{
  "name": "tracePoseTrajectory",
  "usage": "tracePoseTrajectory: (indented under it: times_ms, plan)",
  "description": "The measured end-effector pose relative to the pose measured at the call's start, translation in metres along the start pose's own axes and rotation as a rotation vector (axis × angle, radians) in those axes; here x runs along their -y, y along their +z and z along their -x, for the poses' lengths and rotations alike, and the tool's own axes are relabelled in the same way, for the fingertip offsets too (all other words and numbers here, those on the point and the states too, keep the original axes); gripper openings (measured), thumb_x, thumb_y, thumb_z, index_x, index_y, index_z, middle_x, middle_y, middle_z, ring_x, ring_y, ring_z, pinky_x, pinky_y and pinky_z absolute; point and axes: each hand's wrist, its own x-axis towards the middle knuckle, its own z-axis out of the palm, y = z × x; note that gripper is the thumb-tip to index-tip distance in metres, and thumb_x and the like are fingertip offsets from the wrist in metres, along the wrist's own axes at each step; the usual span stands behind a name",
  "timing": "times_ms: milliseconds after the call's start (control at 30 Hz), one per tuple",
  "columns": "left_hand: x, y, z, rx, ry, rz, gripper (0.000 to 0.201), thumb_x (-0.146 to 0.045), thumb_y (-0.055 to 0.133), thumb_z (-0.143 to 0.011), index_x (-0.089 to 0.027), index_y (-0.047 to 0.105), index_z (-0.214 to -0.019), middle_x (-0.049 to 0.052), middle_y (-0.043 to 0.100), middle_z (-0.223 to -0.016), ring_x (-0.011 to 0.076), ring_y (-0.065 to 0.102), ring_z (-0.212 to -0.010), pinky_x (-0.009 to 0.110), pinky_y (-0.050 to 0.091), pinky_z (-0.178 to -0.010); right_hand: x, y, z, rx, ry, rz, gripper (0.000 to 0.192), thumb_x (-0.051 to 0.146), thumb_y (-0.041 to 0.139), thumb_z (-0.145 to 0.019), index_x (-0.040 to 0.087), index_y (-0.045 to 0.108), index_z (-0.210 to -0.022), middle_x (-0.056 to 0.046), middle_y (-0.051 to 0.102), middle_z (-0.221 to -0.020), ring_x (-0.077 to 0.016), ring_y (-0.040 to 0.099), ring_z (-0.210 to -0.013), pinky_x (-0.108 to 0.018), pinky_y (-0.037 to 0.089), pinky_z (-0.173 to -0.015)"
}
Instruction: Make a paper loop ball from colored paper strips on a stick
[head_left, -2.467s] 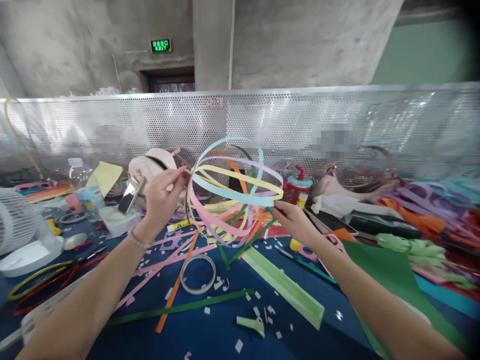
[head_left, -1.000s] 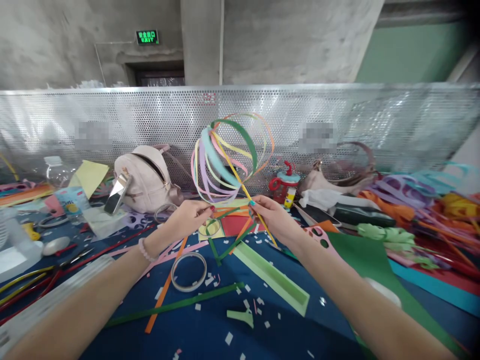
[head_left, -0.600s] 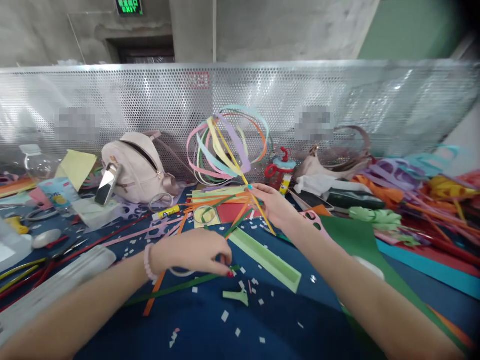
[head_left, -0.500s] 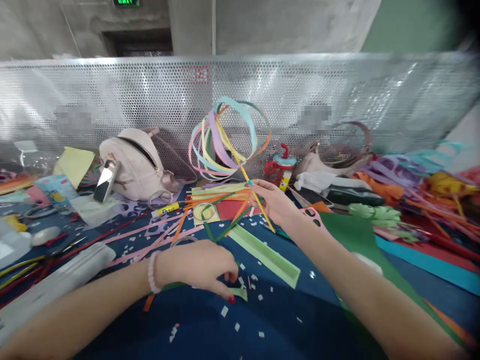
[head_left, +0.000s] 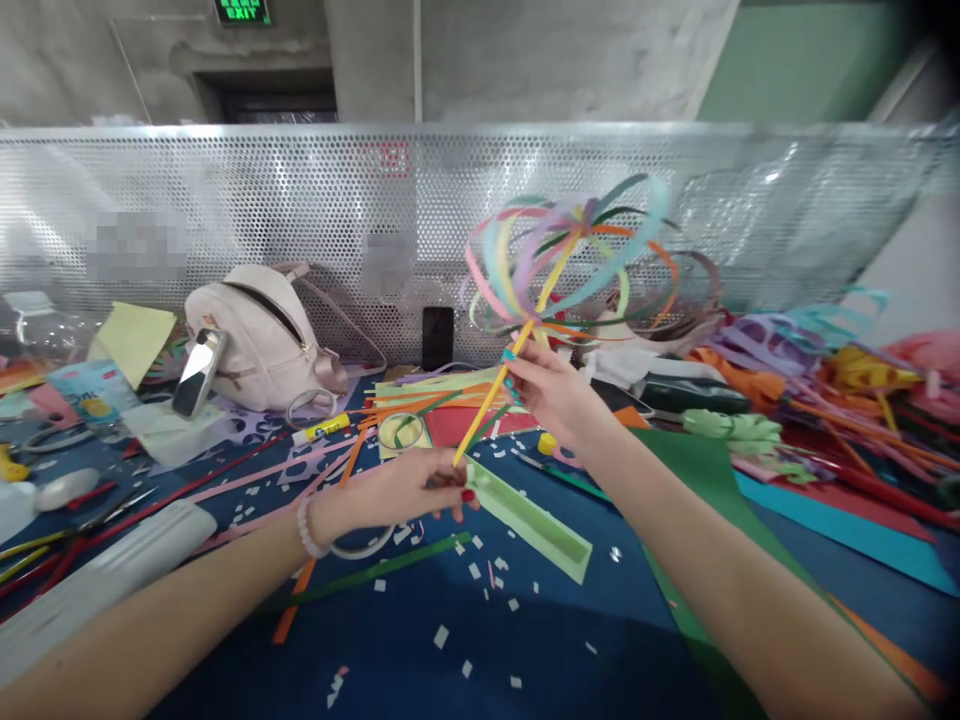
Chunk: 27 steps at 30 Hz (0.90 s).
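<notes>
My right hand (head_left: 551,395) is raised above the table and pinches the base of a ball of looped paper strips (head_left: 570,250) in pink, blue, yellow, green and orange. A long yellow strip (head_left: 487,405) runs from the ball down and to the left. My left hand (head_left: 409,490) hovers low over the blue table (head_left: 450,680), fingers pinched shut at the lower end of that yellow strip. A small light green paper piece seems to be between its fingertips. A folded light green strip (head_left: 540,525) lies just right of the left hand.
A tape ring (head_left: 360,545) and a dark green strip (head_left: 375,575) lie under my left wrist. A pale backpack (head_left: 255,340), a glue stick (head_left: 319,430) and a black phone (head_left: 437,338) stand by the perforated metal screen (head_left: 300,200). Coloured paper heaps (head_left: 825,400) fill the right side.
My left hand let go of the ball, dropped to the table, took the small green piece and rose to the yellow strip. My right hand swung the ball up and rightward.
</notes>
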Motion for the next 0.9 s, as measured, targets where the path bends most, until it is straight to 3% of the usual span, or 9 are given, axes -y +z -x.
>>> tracePoseTrajectory:
  times_ms: [100, 333, 667, 900]
  plan:
    - [0.004, -0.001, -0.002, -0.078, 0.007, 0.172, 0.011, -0.028, 0.049, -0.086, -0.017, 0.045, -0.085, 0.006, 0.064, -0.09, 0.0123, 0.064, -0.072, 0.023, 0.049, -0.059, 0.012, -0.001, 0.004, -0.009, -0.079, 0.052, 0.019, 0.03, 0.064, -0.067, 0.022, 0.048, -0.073, 0.005, 0.043, -0.064, -0.0079, 0.04, -0.055, -0.022, 0.032, -0.05]
    - [0.003, -0.001, 0.0, -0.146, 0.049, 0.311, 0.019, -0.026, 0.06, -0.079, -0.016, 0.046, -0.085, 0.003, 0.062, -0.079, 0.0116, 0.065, -0.068, 0.023, 0.05, -0.059, 0.029, -0.004, 0.011, -0.01, -0.207, 0.157, 0.017, 0.032, 0.064, -0.07, 0.024, 0.05, -0.079, 0.003, 0.044, -0.064, -0.0102, 0.042, -0.056, -0.024, 0.03, -0.049]
    - [0.001, -0.003, 0.0, -0.205, 0.014, 0.274, 0.02, -0.027, 0.067, -0.073, -0.013, 0.056, -0.081, 0.001, 0.062, -0.065, 0.0109, 0.062, -0.061, 0.023, 0.051, -0.059, 0.026, -0.004, 0.014, 0.118, -0.338, 0.225, 0.012, 0.029, 0.062, -0.077, 0.023, 0.053, -0.084, 0.005, 0.05, -0.063, -0.0084, 0.043, -0.055, -0.022, 0.034, -0.05]
    - [-0.005, -0.004, 0.001, -0.206, -0.008, 0.318, 0.02, -0.031, 0.059, -0.079, -0.013, 0.058, -0.071, 0.0, 0.06, -0.061, 0.0079, 0.058, -0.054, 0.02, 0.05, -0.054, 0.032, -0.006, 0.016, 0.211, -0.416, 0.292, 0.013, 0.033, 0.059, -0.082, 0.023, 0.052, -0.084, 0.003, 0.053, -0.07, -0.0083, 0.047, -0.058, -0.022, 0.04, -0.054]
